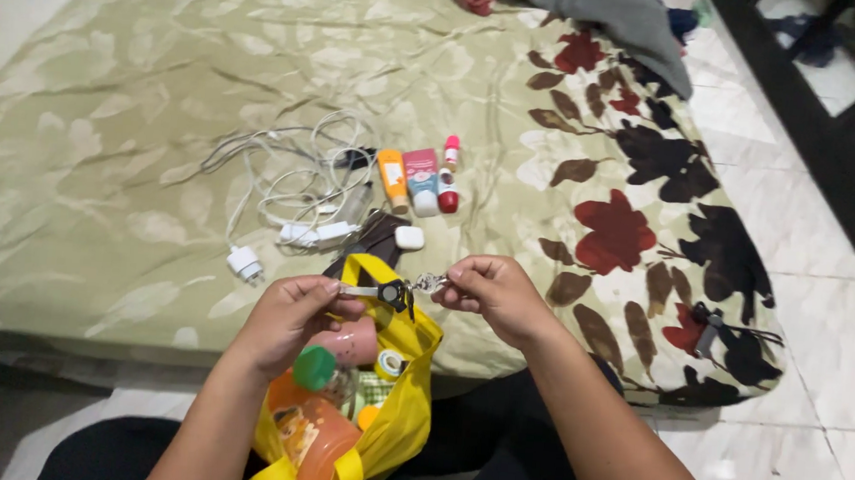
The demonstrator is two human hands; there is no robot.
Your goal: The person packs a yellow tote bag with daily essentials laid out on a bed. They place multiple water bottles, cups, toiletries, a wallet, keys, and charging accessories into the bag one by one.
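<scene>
The left hand [287, 315] pinches a key [376, 293] by its flat end; the right hand [494, 293] has its fingers [467, 273] clenched on the metal ring [429, 282] at the other end. The key hangs between both hands, directly above the open yellow bag [401, 409]. Risk: if either pinch slackens, the key would likely drop into the bag among the bottles [329, 434]. The cables [296, 186] and tubes [417, 179] lie on the bed [103, 147] beyond the fingers, well apart.
</scene>
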